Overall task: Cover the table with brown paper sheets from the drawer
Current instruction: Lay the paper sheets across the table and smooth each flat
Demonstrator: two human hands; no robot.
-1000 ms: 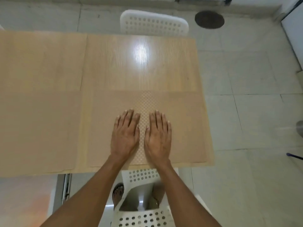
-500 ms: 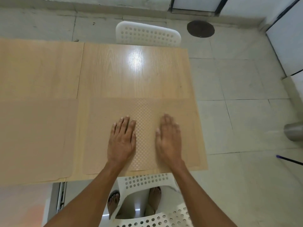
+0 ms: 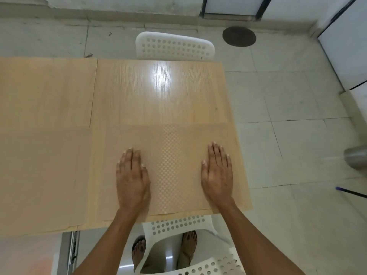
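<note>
A brown paper sheet (image 3: 174, 135) lies flat on the near right part of the light wooden table (image 3: 158, 96); a checked strip runs down its middle. My left hand (image 3: 132, 175) presses flat on its left half and my right hand (image 3: 217, 171) presses flat on its right half, fingers extended, nothing gripped. Another brown sheet (image 3: 39, 175) covers the near left part of the table. The far half of the table is bare wood. The drawer is not clearly visible.
A white perforated chair (image 3: 174, 46) stands at the table's far side. Another white perforated chair (image 3: 178, 225) is under the near edge by my feet. A round floor drain (image 3: 239, 36), a metal cylinder (image 3: 355, 157) and a dark stick (image 3: 349, 192) are on the tiled floor at right.
My hands, side by side at the sheet's middle a second ago, have slid apart, the right hand farthest toward the sheet's right edge. The view has tilted slightly.
</note>
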